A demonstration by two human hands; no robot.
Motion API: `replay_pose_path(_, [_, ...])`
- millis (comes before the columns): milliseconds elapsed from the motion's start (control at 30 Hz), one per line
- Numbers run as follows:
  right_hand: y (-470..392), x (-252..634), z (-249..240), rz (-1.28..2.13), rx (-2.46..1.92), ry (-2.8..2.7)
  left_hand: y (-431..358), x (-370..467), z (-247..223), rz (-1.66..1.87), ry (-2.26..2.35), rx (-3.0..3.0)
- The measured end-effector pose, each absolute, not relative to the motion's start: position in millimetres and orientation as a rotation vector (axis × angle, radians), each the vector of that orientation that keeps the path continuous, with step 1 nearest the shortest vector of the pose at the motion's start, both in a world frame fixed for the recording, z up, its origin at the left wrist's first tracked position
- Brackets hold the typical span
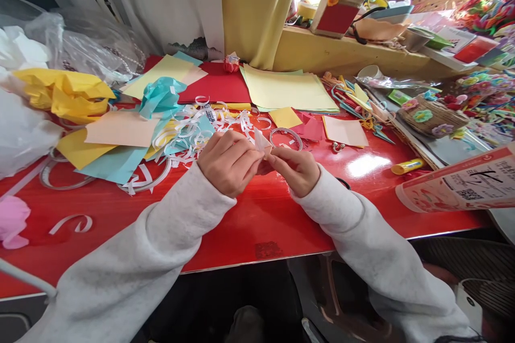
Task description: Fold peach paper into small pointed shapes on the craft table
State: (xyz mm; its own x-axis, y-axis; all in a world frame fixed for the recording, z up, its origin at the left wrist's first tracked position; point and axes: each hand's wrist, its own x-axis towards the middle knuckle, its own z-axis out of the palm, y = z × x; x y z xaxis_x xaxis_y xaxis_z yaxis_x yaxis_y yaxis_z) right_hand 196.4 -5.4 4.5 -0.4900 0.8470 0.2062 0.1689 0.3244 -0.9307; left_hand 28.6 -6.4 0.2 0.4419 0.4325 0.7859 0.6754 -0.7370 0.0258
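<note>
Near the middle of the view, above the red table, both my hands meet at a small folded piece of pale pink paper (262,142). My left hand (229,163) grips it from the left, knuckles up, with its fingers bent over and partly hiding the paper. From the right, my right hand (295,170) pinches the paper's other side between thumb and forefinger. A pointed flap stands up between the two hands. Just behind lies a roll of tape (286,138), beside red paper pieces (309,127) and a yellow square (285,117).
White paper strips (201,128) and coloured sheets (116,163) cover the table's left side. Pale yellow sheets (285,88) lie at the back. A pink square stack (346,131), a yellow glue stick (407,166) and a tilted paper cup (458,182) are at right.
</note>
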Motion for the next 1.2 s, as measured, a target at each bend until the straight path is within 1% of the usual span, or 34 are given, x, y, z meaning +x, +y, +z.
replay_pose_path(100, [-4, 196, 2, 1.311, -0.868, -1.779, -7, 29, 1, -1.17, -0.872, -2.372])
replay_pose_path(233, [-3, 195, 2, 1.363, -0.872, -1.735, -8, 29, -1, -1.139, -0.979, -2.441])
replay_pose_path(367, [-4, 195, 3, 1.256, -0.857, -1.811, -8, 29, -3, -1.098, -0.961, -2.354])
replay_pose_path(533, [-3, 198, -3, 0.959, -0.9, -2.009, -8, 30, -3, -1.11, -0.986, -2.308])
replay_pose_path(700, [-3, 198, -8, 0.841, -0.874, -2.045, -8, 32, -3, -1.129, -0.954, -2.273])
replay_pose_path(833, [-7, 197, -6, 0.679, -0.895, -2.125, -7, 31, -4, -1.141, -0.953, -2.274])
replay_pose_path(900, [-8, 196, -5, 0.685, -0.899, -2.117, -7, 31, -4, -1.136, -0.951, -2.293])
replay_pose_path(1067, [-7, 196, -7, 0.823, -0.882, -2.064, -7, 30, -3, -1.106, -0.93, -2.299])
replay_pose_path(1200, [-7, 196, -6, 0.796, -0.875, -2.097, -7, 31, -2, -1.1, -0.925, -2.29])
